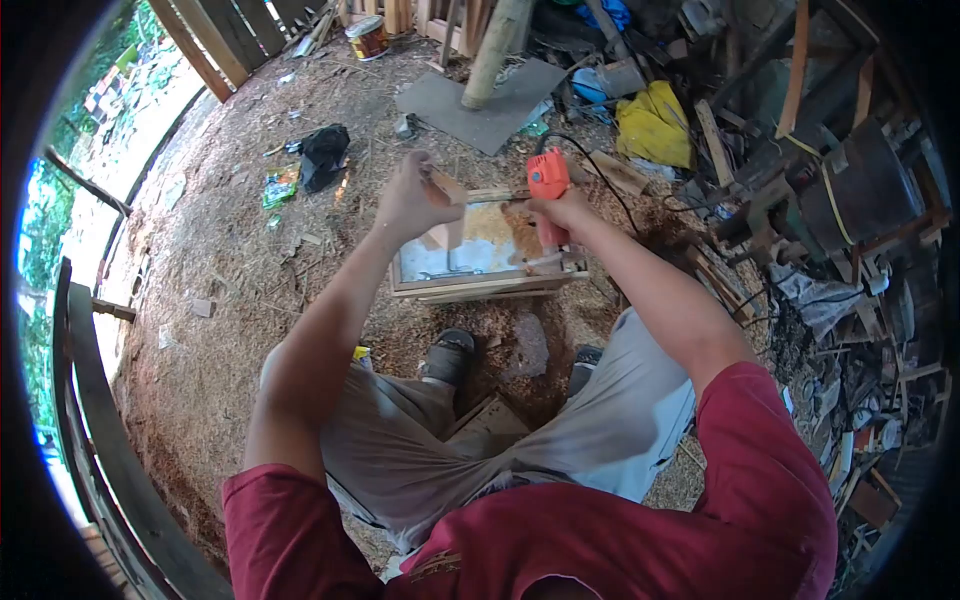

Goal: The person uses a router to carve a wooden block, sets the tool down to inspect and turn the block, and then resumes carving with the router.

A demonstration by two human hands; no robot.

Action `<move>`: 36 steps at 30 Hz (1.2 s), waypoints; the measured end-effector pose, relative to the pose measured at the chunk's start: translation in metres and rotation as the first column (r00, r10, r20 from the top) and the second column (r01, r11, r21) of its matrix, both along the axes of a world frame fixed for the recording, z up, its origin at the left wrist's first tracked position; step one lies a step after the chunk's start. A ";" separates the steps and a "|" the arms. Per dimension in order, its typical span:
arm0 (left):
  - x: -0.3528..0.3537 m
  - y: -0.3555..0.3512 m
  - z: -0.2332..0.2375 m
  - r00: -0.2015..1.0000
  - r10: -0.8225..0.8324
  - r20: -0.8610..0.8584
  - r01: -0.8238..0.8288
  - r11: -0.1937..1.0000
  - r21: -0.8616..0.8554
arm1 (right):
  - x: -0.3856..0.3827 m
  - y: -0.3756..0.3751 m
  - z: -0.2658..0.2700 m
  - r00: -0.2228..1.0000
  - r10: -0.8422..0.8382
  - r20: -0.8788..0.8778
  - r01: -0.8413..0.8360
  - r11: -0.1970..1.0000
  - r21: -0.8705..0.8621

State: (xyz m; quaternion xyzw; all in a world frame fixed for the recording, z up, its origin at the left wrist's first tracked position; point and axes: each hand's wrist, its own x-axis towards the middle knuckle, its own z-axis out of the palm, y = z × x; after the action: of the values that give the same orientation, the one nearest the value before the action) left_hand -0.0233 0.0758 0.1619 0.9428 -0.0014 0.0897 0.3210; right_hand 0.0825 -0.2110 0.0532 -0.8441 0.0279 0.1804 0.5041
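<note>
Head view: the left hand (408,202) is closed partway, thumb and fingers spread around a pale piece of wood (443,232). The blur hides where the fingertips meet it, and the hand covers part of its near side. The right hand (566,212) is wrapped around the grip of an orange power tool (548,174), the fingers curled round it. The tool's head shows just beyond that hand and its reddish lower part just below; the middle is covered by the hand, and the working end cannot be made out. A black cord (612,186) arcs to the right of the right hand, and its far end is lost in the clutter.

Both hands are above a shallow wooden box (480,293), the wood over its left part and the tool over its right. Inside, below the left hand, lies a thin metal piece (450,266), perhaps a wrench, too small to tell. Brown dust or stain marks the surface between the hands, and the left hand and wood hide some of the box's far left side.

Well beyond the left hand are a black bag (325,157) and a tin (368,38). Beyond the right hand lies a yellow cloth (655,125). Nearer than both hands, two shoes (450,356) show, the right one partly under the trouser leg. The dark round rim of the view cuts off the fence (95,420) far left and the machinery (868,185) far right.
</note>
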 end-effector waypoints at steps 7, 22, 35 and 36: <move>-0.016 0.019 -0.008 0.986 -0.106 0.126 0.068 0.959 0.276 | 0.010 0.006 -0.017 0.994 0.032 -0.105 -0.033 0.999 -0.011; -0.035 0.030 -0.001 0.991 -0.137 -0.008 0.128 0.906 0.403 | 0.010 0.010 0.006 0.982 0.100 -0.163 -0.115 0.990 -0.084; -0.034 0.029 -0.004 0.989 -0.145 -0.020 0.140 0.903 0.405 | 0.020 0.011 0.004 0.994 0.084 -0.066 -0.091 0.989 -0.113; -0.034 0.029 -0.004 0.989 -0.146 -0.026 0.144 0.904 0.402 | 0.023 0.010 -0.001 0.993 0.110 -0.036 -0.113 0.987 -0.116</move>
State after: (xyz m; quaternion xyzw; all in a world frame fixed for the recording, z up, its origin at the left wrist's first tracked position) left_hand -0.0576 0.1050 0.1579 0.9858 -0.0904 0.0654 0.1257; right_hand 0.1052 -0.2013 0.0524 -0.8699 -0.0013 0.2189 0.4420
